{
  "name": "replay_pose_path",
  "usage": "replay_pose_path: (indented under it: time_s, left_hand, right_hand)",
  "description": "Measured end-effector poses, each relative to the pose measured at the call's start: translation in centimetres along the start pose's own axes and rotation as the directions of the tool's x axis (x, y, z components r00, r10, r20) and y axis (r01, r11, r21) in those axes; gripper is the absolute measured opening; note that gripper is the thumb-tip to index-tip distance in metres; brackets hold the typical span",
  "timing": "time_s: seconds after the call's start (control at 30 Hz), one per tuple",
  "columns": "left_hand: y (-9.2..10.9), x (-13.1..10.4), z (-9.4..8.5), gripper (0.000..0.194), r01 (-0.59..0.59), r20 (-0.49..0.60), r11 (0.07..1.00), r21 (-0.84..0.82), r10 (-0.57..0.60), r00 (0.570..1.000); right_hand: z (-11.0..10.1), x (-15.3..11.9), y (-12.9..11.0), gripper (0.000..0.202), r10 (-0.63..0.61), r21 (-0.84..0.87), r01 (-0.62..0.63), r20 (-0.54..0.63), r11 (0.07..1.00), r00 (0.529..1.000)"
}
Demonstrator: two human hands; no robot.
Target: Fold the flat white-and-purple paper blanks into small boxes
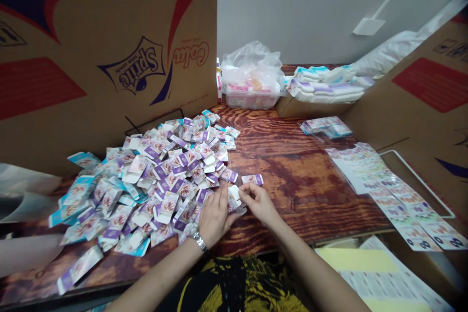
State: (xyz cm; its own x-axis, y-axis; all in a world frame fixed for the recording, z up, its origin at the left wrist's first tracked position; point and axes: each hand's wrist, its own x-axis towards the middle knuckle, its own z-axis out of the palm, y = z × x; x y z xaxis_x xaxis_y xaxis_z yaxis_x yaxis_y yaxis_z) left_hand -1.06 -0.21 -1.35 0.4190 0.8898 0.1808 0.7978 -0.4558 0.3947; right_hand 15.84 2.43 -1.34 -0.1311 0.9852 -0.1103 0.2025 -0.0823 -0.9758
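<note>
Near the table's front edge, my left hand (214,212), with a metal watch on its wrist, is closed round a small box (234,203) with a white flap. My right hand (258,201) pinches that flap at the box's upper right, thumb and fingertips together. A large pile of small purple, white and blue boxes (164,175) spreads over the table to the left and touches the area beside my left hand. One single purple and white box (252,179) lies flat just above my right hand.
A big cardboard carton (109,39) stands behind the pile, another (431,83) at the right. Along the back are a plastic bag (252,78) and a low box of white packets (321,107). Printed sheets (387,190) lie on the right, yellow and white papers (365,261) below.
</note>
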Motion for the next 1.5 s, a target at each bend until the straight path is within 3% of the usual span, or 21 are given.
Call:
replay_pose_path:
  time_s: [0.13, 0.33, 0.73, 0.83, 0.97, 1.03, 1.1, 1.2, 1.3, 1.4, 1.5]
  left_hand:
    - [-0.3, 0.3, -0.7, 0.065, 0.018, -0.015, 0.999, -0.043, -0.019, 1.000]
    - [-0.6, 0.6, -1.7, 0.055, 0.022, -0.064, 0.991, -0.135, -0.031, 0.997]
    - [-0.4, 0.7, -3.5, 0.039, 0.029, -0.131, 0.980, -0.196, -0.056, 0.990]
    - [-0.3, 0.8, -4.1, 0.052, 0.094, -0.144, 0.968, -0.233, -0.130, 0.981]
    - [0.1, 1.1, -4.6, 0.054, 0.054, -0.201, 0.963, -0.266, -0.110, 0.973]
    - [0.2, 1.1, -4.6, 0.047, 0.018, -0.209, 0.961, -0.276, -0.078, 0.975]
    - [0.1, 1.2, -4.5, 0.040, -0.013, -0.194, 0.961, -0.275, -0.042, 0.980]
    - [-0.1, 1.1, -4.3, 0.033, -0.068, -0.178, 0.971, -0.231, 0.027, 0.984]
    - [-0.3, 0.9, -4.1, 0.037, -0.110, -0.197, 0.981, -0.158, 0.078, 0.977]
    - [-0.2, 0.7, -3.9, 0.054, -0.091, -0.220, 0.990, -0.112, 0.064, 0.973]
    - [-0.1, 0.6, -3.7, 0.064, -0.069, -0.207, 0.994, -0.087, 0.049, 0.977]
  right_hand:
    - [0.4, -0.2, -1.8, 0.023, -0.012, 0.019, 0.012, 0.002, 1.000, 1.000]
    - [0.1, -0.7, -4.1, 0.017, -0.180, -0.272, 0.171, -0.008, 0.947, 0.984]
    - [0.2, -0.9, -5.1, 0.014, -0.262, -0.353, 0.230, -0.047, 0.907, 0.964]
    - [0.1, -1.4, -5.3, 0.021, -0.413, -0.419, 0.341, -0.090, 0.842, 0.906]
    - [0.4, -2.2, -4.9, 0.025, -0.586, -0.536, 0.501, 0.015, 0.679, 0.810]
    - [0.7, -2.5, -4.8, 0.025, -0.565, -0.518, 0.506, 0.052, 0.690, 0.824]
    - [0.8, -2.6, -5.1, 0.021, -0.478, -0.397, 0.455, 0.047, 0.797, 0.877]
    - [0.9, -2.1, -5.8, 0.022, -0.255, -0.073, 0.254, -0.015, 0.965, 0.967]
    - [0.9, -1.4, -6.3, 0.022, -0.067, 0.161, 0.067, -0.002, 0.985, 0.998]
    - [0.9, -0.8, -6.5, 0.019, -0.008, 0.195, 0.003, 0.026, 0.981, 1.000]
    - [1.1, -0.9, -7.0, 0.015, -0.061, 0.031, 0.061, -0.023, 0.998, 0.998]
